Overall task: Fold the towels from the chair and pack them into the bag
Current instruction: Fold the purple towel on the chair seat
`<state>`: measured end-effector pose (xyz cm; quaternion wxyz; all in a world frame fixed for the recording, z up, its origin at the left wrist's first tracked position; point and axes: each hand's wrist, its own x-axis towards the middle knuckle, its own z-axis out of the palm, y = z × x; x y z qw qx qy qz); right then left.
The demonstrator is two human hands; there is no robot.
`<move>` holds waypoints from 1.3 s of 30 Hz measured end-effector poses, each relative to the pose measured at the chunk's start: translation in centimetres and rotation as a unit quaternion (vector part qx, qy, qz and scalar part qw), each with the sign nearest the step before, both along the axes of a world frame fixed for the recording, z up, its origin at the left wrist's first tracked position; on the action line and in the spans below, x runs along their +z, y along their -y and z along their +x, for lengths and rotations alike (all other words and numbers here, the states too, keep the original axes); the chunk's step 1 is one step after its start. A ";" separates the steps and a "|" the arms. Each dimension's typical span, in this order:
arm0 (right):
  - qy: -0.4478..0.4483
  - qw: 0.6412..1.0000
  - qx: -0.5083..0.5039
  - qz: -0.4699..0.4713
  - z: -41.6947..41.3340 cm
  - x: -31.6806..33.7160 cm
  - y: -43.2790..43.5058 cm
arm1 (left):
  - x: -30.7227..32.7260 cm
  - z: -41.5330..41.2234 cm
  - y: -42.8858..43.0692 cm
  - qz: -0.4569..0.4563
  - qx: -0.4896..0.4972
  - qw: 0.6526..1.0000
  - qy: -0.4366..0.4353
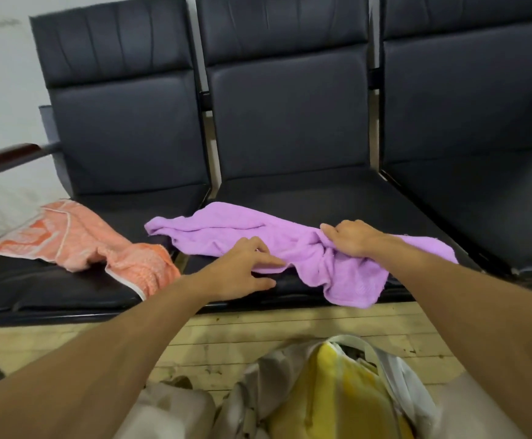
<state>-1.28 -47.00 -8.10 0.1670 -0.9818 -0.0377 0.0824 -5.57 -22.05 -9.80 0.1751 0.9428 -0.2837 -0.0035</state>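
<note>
Purple towel: laid crumpled on the middle chair seat, long axis set from 9 to 3 o'clock, one end hung over the front edge at 5 o'clock. Right hand: clenched on a bunch of the cloth right of centre. Left hand: uncurled, fingers stretched, tips at the near hem. The free left end is found at 10 o'clock from it, so this hand is judged nearer for that corner. Orange towel: unfolded, left seat, 9 o'clock. Bag: stood on the floor at 6 o'clock, mouth open, yellow towel seen inside.
</note>
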 end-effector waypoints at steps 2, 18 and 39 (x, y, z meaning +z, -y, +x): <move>0.014 1.000 -0.013 -0.008 -0.4 0.4 0.4 | -0.5 0.2 0.3 0.012 -0.028 0.999 0.016; 0.031 0.996 -0.061 -0.049 -2.5 0.1 1.5 | 0.1 -0.1 -1.2 -0.084 0.152 0.984 -0.028; 0.072 0.928 -0.204 0.302 -1.2 1.2 2.1 | 4.7 0.2 0.1 -0.498 0.279 0.753 -0.327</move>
